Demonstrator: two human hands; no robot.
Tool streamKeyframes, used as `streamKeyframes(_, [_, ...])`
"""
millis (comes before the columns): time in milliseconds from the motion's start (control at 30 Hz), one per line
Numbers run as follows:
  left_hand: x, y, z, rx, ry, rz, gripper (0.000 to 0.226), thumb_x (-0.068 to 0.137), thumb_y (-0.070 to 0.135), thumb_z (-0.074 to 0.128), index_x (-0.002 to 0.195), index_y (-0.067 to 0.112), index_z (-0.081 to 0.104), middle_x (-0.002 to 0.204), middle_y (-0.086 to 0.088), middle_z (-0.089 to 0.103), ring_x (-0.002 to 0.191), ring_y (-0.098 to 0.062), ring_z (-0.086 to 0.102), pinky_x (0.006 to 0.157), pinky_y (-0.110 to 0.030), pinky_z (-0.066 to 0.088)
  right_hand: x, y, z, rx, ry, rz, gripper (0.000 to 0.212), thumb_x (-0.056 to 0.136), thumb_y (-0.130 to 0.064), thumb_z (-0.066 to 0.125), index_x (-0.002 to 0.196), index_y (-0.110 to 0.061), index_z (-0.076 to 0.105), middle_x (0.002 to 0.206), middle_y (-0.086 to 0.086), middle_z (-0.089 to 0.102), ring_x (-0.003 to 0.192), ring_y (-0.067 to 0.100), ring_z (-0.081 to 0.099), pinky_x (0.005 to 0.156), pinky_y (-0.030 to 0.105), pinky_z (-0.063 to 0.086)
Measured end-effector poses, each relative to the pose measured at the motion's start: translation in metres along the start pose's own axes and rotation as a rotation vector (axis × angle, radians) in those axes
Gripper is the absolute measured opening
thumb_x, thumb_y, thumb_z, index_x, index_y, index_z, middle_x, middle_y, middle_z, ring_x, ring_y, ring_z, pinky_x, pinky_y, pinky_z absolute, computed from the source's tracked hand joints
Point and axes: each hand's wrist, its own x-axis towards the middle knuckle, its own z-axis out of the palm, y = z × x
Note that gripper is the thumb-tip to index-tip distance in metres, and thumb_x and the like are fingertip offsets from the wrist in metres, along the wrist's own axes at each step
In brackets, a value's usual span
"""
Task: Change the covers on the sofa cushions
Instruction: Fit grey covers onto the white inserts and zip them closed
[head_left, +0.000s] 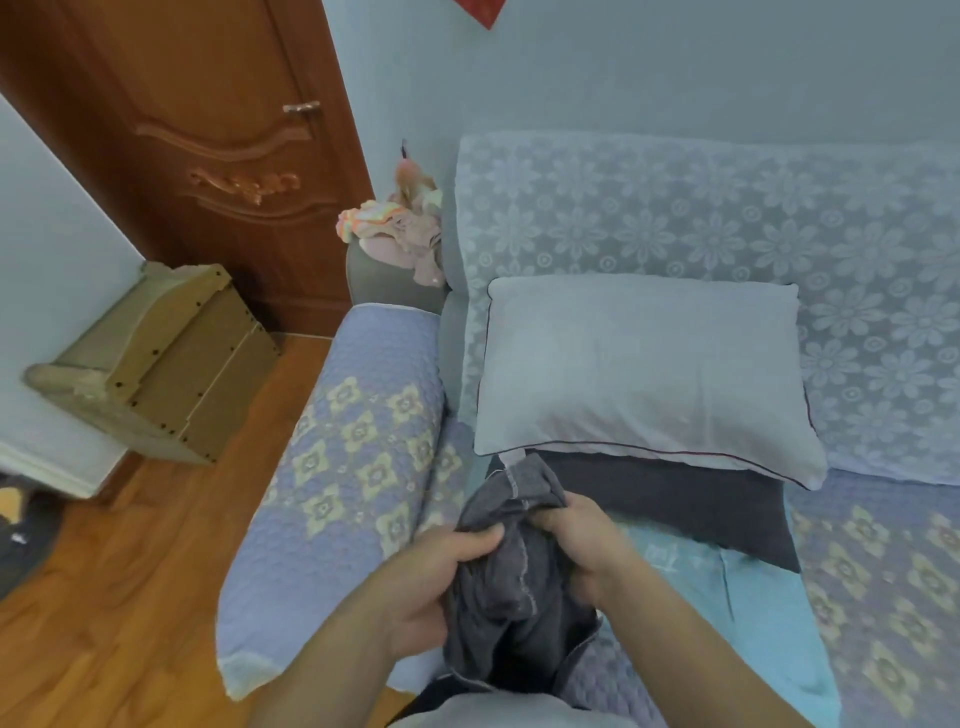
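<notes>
1. Over the sofa seat's (883, 571) front edge, near its left armrest (337, 467): left hand (441, 577) & right hand (582, 540) both clutch the bunched dark grey cover (509, 582), seams showing.
2. Bare white cushion (644, 374) leans on the backrest (675, 208), another dark cover (675, 499) flat below it.
3. Step, prob.: sorting the cover out. Next: find its opening, spread it w/ both hands.

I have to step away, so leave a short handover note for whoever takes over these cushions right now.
Left hand and right hand both grip the bunched dark grey cover, held over the sofa seat.
The bare white cushion leans on the sofa back, its lower edge over a flat dark cover and a light blue cloth.
Done: the cushion is bare.
Left: open the grey cover and pull it over the cushion.
</notes>
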Motion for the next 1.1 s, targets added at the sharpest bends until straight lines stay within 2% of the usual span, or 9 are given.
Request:
streamKeyframes(100, [0.017, 0.019, -0.037, -0.1, 0.099, 0.027, 0.034, 0.105, 0.017, 0.047, 0.123, -0.004, 0.067, 0.121, -0.024, 0.07, 0.116, -0.039, 0.065, 0.106, -0.05, 0.047, 0.035, 0.002, 0.018, -0.366, 0.027, -0.076, 0.018, 0.088, -0.006, 0.067, 0.106, -0.007, 0.069, 0.102, 0.014, 0.074, 0.1, 0.032, 0.07, 0.093, 0.049, 0.055])
streamKeyframes(267, [0.045, 0.056, -0.118, -0.447, 0.355, 0.071, 0.045, 0.108, 0.033, 0.039, 0.123, -0.002, 0.062, 0.116, -0.028, 0.07, 0.115, -0.042, 0.062, 0.098, -0.055, 0.048, 0.093, -0.034, 0.027, -1.101, 0.126, -0.175, 0.059, 0.088, -0.038, 0.071, 0.14, -0.019, 0.05, 0.138, 0.002, 0.047, 0.13, 0.02, 0.045, 0.108, 0.03, 0.036])
streamKeyframes(367, [0.062, 0.08, -0.156, -0.517, 0.372, 0.056, 0.049, 0.108, 0.039, 0.035, 0.117, -0.003, 0.061, 0.101, -0.028, 0.073, 0.108, -0.041, 0.064, 0.085, -0.052, 0.05, 0.148, -0.088, 0.029, -1.341, 0.289, -0.282, 0.057, 0.092, -0.032, 0.064, 0.143, -0.017, 0.045, 0.148, 0.009, 0.035, 0.134, 0.031, 0.036, 0.11, 0.036, 0.032])
streamKeyframes(500, [0.085, 0.102, -0.188, -0.572, 0.292, 0.038, 0.063, 0.106, 0.048, 0.032, 0.13, -0.004, 0.058, 0.124, -0.029, 0.067, 0.122, -0.043, 0.06, 0.112, -0.057, 0.038, 0.241, -0.166, 0.034, -1.549, 0.407, -0.342, 0.067, 0.093, -0.037, 0.063, 0.15, -0.015, 0.034, 0.159, 0.014, 0.021, 0.142, 0.036, 0.021, 0.113, 0.047, 0.03])
streamKeyframes(700, [0.131, 0.116, -0.222, -0.641, 0.288, -0.002, 0.054, 0.105, 0.044, 0.04, 0.132, 0.002, 0.059, 0.125, -0.025, 0.067, 0.118, -0.042, 0.063, 0.102, -0.056, 0.046, 0.348, -0.22, 0.012, -1.808, 0.506, -0.13, 0.098, 0.087, -0.069, 0.051, 0.158, -0.017, 0.008, 0.166, 0.01, 0.008, 0.152, 0.033, 0.001, 0.121, 0.053, 0.008])
streamKeyframes(800, [0.147, 0.123, -0.224, -0.563, 0.251, -0.021, 0.043, 0.102, 0.033, 0.053, 0.126, -0.002, 0.065, 0.123, -0.025, 0.068, 0.117, -0.042, 0.064, 0.107, -0.056, 0.044, 0.362, -0.214, 0.001, -1.87, 0.53, -0.041, 0.094, 0.085, -0.073, 0.05, 0.151, -0.01, 0.028, 0.155, 0.014, 0.036, 0.145, 0.032, 0.029, 0.118, 0.051, 0.011])
streamKeyframes(900, [0.154, 0.124, -0.218, -0.479, 0.231, -0.034, 0.035, 0.098, 0.017, 0.06, 0.123, -0.006, 0.066, 0.12, -0.025, 0.07, 0.115, -0.04, 0.066, 0.108, -0.054, 0.045, 0.344, -0.199, -0.002, -1.986, 0.544, -0.218, 0.054, 0.094, -0.053, 0.051, 0.123, -0.007, 0.049, 0.12, 0.018, 0.065, 0.113, 0.032, 0.058, 0.104, 0.043, 0.034])
streamKeyframes(1000, [0.162, 0.122, -0.213, -0.443, 0.247, -0.039, 0.031, 0.097, 0.011, 0.061, 0.121, -0.008, 0.065, 0.119, -0.026, 0.07, 0.112, -0.04, 0.067, 0.104, -0.053, 0.048, 0.298, -0.193, 0.001, -1.955, 0.541, -0.379, 0.03, 0.103, -0.034, 0.045, 0.114, -0.006, 0.046, 0.098, 0.023, 0.066, 0.088, 0.039, 0.06, 0.073, 0.04, 0.031])
streamKeyframes(1100, [0.165, 0.119, -0.201, -0.469, 0.269, -0.01, 0.034, 0.101, 0.02, 0.057, 0.121, -0.006, 0.065, 0.119, -0.024, 0.07, 0.111, -0.038, 0.067, 0.102, -0.052, 0.05, 0.238, -0.203, -0.003, -1.801, 0.641, -0.509, 0.024, 0.103, -0.029, 0.044, 0.106, -0.006, 0.046, 0.081, 0.023, 0.059, 0.07, 0.038, 0.049, 0.064, 0.039, 0.026])
